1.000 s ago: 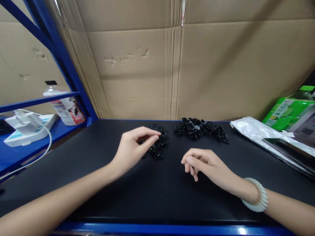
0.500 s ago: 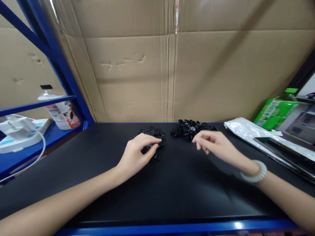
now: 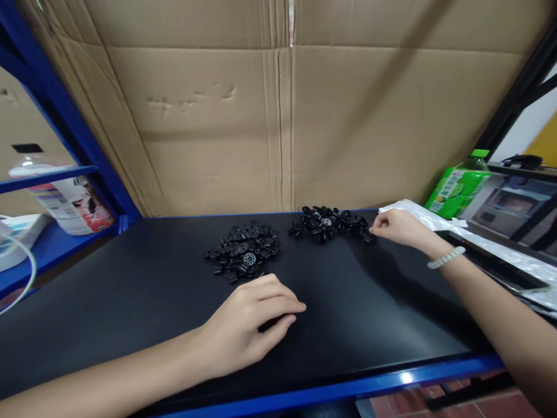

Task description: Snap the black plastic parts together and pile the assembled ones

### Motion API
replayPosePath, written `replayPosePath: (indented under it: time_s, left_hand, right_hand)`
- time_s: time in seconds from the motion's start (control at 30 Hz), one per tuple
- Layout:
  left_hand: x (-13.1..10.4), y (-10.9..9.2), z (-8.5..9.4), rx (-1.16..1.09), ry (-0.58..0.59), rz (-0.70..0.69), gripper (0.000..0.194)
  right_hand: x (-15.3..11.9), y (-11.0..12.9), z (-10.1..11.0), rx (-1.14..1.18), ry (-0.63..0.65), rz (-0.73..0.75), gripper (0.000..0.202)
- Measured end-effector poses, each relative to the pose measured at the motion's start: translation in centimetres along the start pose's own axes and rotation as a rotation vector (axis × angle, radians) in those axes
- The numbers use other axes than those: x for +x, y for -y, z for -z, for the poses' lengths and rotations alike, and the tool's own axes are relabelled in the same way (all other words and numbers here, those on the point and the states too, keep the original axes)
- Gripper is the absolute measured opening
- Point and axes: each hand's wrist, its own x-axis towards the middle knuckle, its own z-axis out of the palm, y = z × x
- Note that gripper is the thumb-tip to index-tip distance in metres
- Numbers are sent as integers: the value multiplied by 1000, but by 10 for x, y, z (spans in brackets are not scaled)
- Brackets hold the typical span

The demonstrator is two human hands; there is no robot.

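Note:
My left hand (image 3: 256, 319) is low over the black table (image 3: 339, 325), just in front of the left pile of small black parts (image 3: 243, 247). Its thumb and fingertips are curved toward each other with a small gap, and nothing shows between them. My right hand (image 3: 398, 227) is at the right end of the other pile of black parts (image 3: 326, 223). Its thumb and index finger are pinched at a dark piece by the pile's edge; whether they hold it is too small to tell. Round toothed pieces show in both piles.
At the right lie a silvery bag (image 3: 411, 208) and a dark flat device (image 3: 491, 264), with a green-labelled bottle (image 3: 456, 186) behind. On the left blue shelf stand another bottle (image 3: 65, 203) and a white power strip (image 3: 21, 232). Cardboard (image 3: 209, 116) backs the table.
My left hand has come back from the left pile toward the table's front, uncovering it. My right hand has moved right along the other pile's edge. The camera view has shifted slightly right.

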Motion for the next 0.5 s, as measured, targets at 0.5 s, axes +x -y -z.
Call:
replayPosePath:
  time_s: [0.5]
  left_hand:
    - [7, -6, -9, -861, -169, 852, 41]
  right_hand:
    - [-87, 133, -31, 547, 341, 595, 17]
